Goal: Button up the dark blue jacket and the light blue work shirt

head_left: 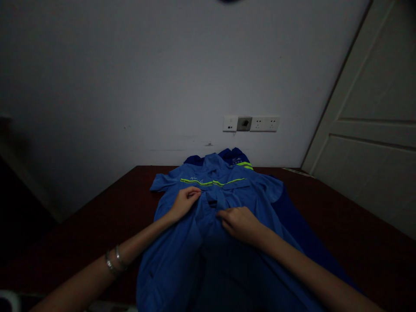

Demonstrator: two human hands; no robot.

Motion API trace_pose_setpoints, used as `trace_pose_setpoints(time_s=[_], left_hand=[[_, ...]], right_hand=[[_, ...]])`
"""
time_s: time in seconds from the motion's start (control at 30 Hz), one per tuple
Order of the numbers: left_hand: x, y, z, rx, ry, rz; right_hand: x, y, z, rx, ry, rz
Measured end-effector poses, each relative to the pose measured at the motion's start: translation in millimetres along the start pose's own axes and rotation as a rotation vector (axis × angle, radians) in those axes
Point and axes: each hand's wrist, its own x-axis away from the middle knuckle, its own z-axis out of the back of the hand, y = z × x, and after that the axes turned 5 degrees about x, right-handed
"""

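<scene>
A blue short-sleeved work shirt [175, 242] with yellow-green chest stripes lies front up, its collar toward the wall and its lower part toward me. Just below the stripes, my left hand [186, 202] pinches cloth near the middle front. Lower and to the right, my right hand [239, 222] has its fingers curled closed on the front of the same shirt. Between the hands, the cloth is bunched around a small dark gap. A darker blue garment [297, 223] shows along the shirt's right side; I cannot tell whether it is separate.
Everything lies on a dark reddish-brown table [113, 208] against a pale wall [130, 78]. Wall sockets [264, 124] sit above its back edge. A light panelled door [373, 147] stands at the right. The room is dim. A white curved object [11, 299] shows at lower left.
</scene>
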Motion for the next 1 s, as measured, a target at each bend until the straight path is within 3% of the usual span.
trace_pose_setpoints(time_s=[0.33, 1.0], left_hand=[[-3.2, -7.3, 2.9, 0.020, 0.021, 0.053], [-6.2, -17.8, 1.9, 0.044, -0.005, 0.066]], right_hand=[[-25.7, 1.4, -16.6, 0.126, -0.065, 0.012], [-29.8, 3.0, -26.2, 0.160, -0.062, 0.019]])
